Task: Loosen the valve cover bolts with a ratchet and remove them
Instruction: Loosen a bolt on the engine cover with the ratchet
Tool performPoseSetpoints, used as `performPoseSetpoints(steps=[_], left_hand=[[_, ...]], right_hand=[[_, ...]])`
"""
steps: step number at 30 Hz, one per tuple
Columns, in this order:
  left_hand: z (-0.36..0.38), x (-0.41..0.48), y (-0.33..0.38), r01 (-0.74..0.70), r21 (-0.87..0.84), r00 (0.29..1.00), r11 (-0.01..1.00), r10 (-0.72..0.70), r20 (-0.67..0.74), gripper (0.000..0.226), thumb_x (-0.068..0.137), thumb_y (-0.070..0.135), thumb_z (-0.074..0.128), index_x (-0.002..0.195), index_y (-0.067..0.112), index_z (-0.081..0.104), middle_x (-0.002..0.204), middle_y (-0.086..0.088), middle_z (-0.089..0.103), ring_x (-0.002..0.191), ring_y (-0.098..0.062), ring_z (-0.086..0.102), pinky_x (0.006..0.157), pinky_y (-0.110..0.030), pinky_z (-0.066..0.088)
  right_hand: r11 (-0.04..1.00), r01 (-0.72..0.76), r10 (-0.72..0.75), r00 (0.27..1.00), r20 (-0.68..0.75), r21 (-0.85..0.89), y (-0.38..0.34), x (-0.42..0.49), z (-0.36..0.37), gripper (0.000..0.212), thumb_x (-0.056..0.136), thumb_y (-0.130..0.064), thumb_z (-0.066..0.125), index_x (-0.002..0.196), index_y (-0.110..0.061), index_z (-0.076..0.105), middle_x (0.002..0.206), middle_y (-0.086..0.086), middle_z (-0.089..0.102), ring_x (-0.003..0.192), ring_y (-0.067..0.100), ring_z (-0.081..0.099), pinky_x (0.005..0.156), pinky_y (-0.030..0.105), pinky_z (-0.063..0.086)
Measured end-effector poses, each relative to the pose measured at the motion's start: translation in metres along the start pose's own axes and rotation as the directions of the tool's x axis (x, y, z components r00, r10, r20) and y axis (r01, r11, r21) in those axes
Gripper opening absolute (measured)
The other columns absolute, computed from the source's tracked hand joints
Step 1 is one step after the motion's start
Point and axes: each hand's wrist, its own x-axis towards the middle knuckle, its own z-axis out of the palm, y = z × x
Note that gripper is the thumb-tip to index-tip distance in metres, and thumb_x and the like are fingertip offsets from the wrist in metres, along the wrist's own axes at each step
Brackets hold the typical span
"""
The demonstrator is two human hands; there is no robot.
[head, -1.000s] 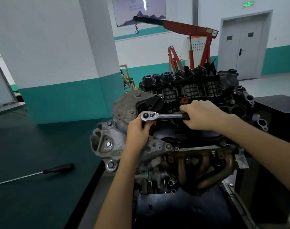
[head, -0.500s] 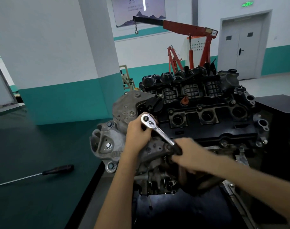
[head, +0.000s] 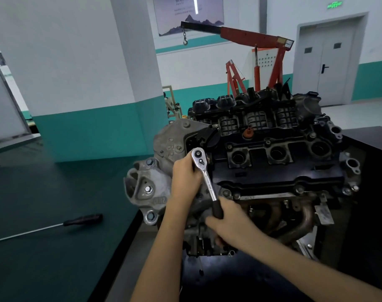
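No writing can be made out: the lines on the poster at top centre are blurred, the green sign at upper right is too small, and the raised mark on the grey bracket is unclear.

Mid-frame, the left grip is cupping the head of the ratchet at the left end of the black valve cover, while the right grip is clasping its black handle just below. A screwdriver is lying on the green desk at lower left, and a red hoist is standing at upper right.
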Motion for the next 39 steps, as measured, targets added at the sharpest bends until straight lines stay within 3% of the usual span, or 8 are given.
performPoseSetpoints(steps=[6, 14, 18, 23, 27, 32, 37, 39], left_hand=[[-0.007, 0.002, -0.001, -0.019, -0.159, 0.998, 0.987, 0.029, 0.060, 0.036, 0.082, -0.009, 0.057, 0.081, 0.027, 0.066, 0.082, 0.011, 0.072, 0.081, -0.003, 0.065, 0.074, -0.017, 0.049], [-0.011, 0.002, 0.003, -0.023, -0.130, 0.983, 0.991, 0.047, 0.179, 0.015, 0.097, 0.010, 0.057, 0.100, 0.015, 0.071, 0.088, 0.008, 0.071, 0.082, -0.007, 0.063, 0.078, -0.028, 0.048], [-0.004, 0.001, 0.003, 0.056, -0.029, 0.998, 0.998, -0.057, -0.013, 0.010, 0.092, 0.003, 0.057, 0.090, 0.004, 0.067, 0.076, 0.000, 0.066, 0.068, -0.015, 0.057, 0.061, -0.020, 0.038], [0.000, 0.000, 0.001, 0.027, 0.005, 0.999, 1.000, -0.027, -0.018, 0.015, 0.083, 0.004, 0.055, 0.083, 0.011, 0.068, 0.074, 0.000, 0.070, 0.071, -0.016, 0.064, 0.065, -0.030, 0.047], [-0.003, 0.001, 0.000, 0.026, -0.080, 1.000, 0.996, -0.027, -0.008, 0.032, 0.087, 0.002, 0.063, 0.073, 0.031, 0.061, 0.071, 0.014, 0.067, 0.073, 0.003, 0.062, 0.067, -0.010, 0.043], [-0.014, 0.001, 0.003, -0.056, -0.263, 0.988, 0.963, 0.091, 0.126, 0.028, 0.088, -0.005, 0.056, 0.097, 0.018, 0.069, 0.098, 0.013, 0.071, 0.095, -0.003, 0.064, 0.083, -0.016, 0.049], [-0.010, 0.002, 0.002, -0.043, -0.163, 0.988, 0.986, 0.066, 0.142, 0.022, 0.095, 0.010, 0.058, 0.088, 0.029, 0.066, 0.081, 0.017, 0.069, 0.069, 0.003, 0.059, 0.067, -0.025, 0.049], [-0.005, 0.000, 0.002, 0.003, -0.133, 0.999, 0.991, 0.004, 0.051, 0.014, 0.094, 0.009, 0.059, 0.089, 0.019, 0.068, 0.078, 0.011, 0.067, 0.061, 0.000, 0.053, 0.064, -0.029, 0.049]], right_hand=[[0.950, 0.096, -0.086, 0.995, 0.047, -0.296, -0.004, 0.010, -0.032, 0.015, 0.082, -0.005, 0.059, 0.079, -0.017, 0.050, 0.065, -0.002, 0.055, 0.040, 0.005, 0.052, 0.040, 0.012, 0.038], [0.260, 0.173, -0.212, 0.970, 0.118, -0.950, -0.049, 0.057, -0.147, 0.031, 0.089, -0.028, 0.057, 0.119, -0.023, 0.054, 0.088, 0.003, 0.057, 0.089, 0.030, 0.063, 0.064, 0.030, 0.039], [0.527, 0.095, -0.187, 0.982, -0.007, -0.845, -0.029, 0.038, -0.108, 0.013, 0.084, -0.027, 0.061, 0.090, -0.024, 0.050, 0.077, -0.001, 0.049, 0.080, 0.028, 0.063, 0.061, 0.029, 0.042], [0.996, 0.036, -0.039, 0.999, -0.034, -0.081, 0.005, 0.002, -0.011, 0.012, 0.082, -0.006, 0.059, 0.085, -0.016, 0.054, 0.061, -0.001, 0.057, 0.038, 0.007, 0.051, 0.037, 0.019, 0.041], [0.995, 0.033, -0.018, 0.987, -0.162, 0.093, 0.004, 0.003, 0.034, 0.013, 0.081, -0.002, 0.055, 0.083, -0.015, 0.053, 0.057, -0.001, 0.052, 0.038, 0.006, 0.048, 0.041, 0.021, 0.041], [0.931, 0.125, -0.126, 0.992, 0.021, -0.342, 0.004, 0.011, -0.044, 0.015, 0.081, -0.003, 0.060, 0.091, -0.013, 0.061, 0.071, -0.004, 0.057, 0.061, 0.010, 0.055, 0.053, 0.011, 0.040], [0.421, 0.114, -0.206, 0.978, 0.028, -0.900, -0.034, 0.042, -0.131, 0.021, 0.088, -0.024, 0.056, 0.108, -0.024, 0.055, 0.079, -0.001, 0.052, 0.083, 0.030, 0.062, 0.068, 0.033, 0.044], [0.404, 0.106, -0.254, 0.967, 0.000, -0.909, -0.042, 0.046, -0.130, 0.017, 0.087, -0.025, 0.056, 0.104, -0.023, 0.054, 0.077, -0.001, 0.047, 0.087, 0.033, 0.062, 0.066, 0.032, 0.039]])
